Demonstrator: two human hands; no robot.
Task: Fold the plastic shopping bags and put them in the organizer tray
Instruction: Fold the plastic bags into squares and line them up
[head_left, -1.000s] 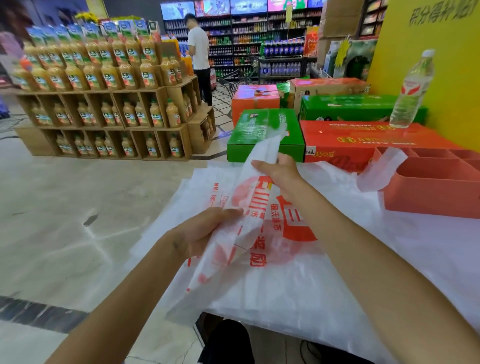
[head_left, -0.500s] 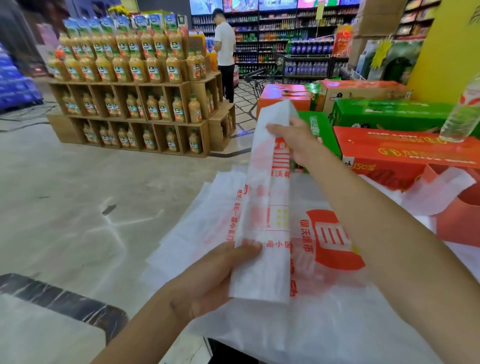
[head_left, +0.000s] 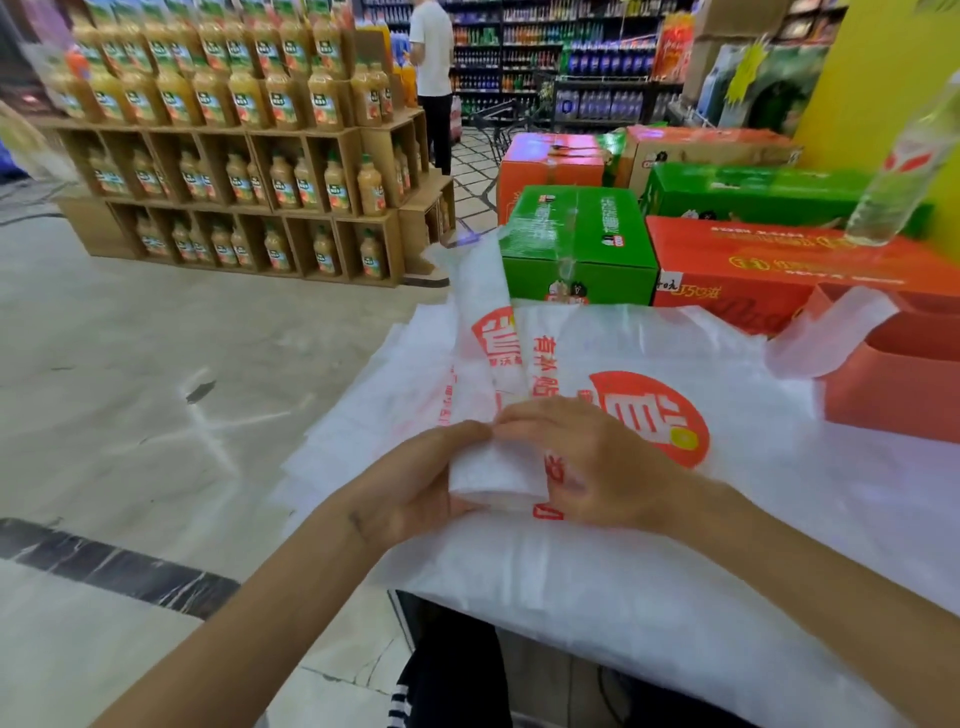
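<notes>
Bag pile (head_left: 779, 519): the biggest thing before us, a stack of flat white shopping bags with a red round logo, spread over the table and hanging over its near edge. We judge these are still waiting to be folded.

Organizer tray (head_left: 893, 395): coral-pink, at the right edge of the pile, with dividers. We can see no folded bag inside the compartments that show; one loose white bag handle (head_left: 826, 332) lies over its left wall. Much of the tray is out of view.

Cartons: a green carton (head_left: 576, 244) and a red carton (head_left: 779, 260) stand closed behind the pile; a clear water bottle (head_left: 904, 166) stands on the red one.

Folded strip (head_left: 488, 332): one bag already made into a long narrow strip, running away from us over the pile. Its near end is turned over into a small thick fold (head_left: 493, 473).

Left hand (head_left: 415, 488): its fingers curl around the left side of the fold and hold it, the thumb on top.

Right hand (head_left: 587, 467): it lies over the right side of the fold, fingers bent down and pressing; their tips meet the left thumb.

How we should do the step: we think it is best to keep the edges of the strip aligned, press the air out at every turn, and fold with equal length each time, so the packet stays flat and tight.

Risk: the plastic is slippery and can spring open if we loosen either hand.
</notes>
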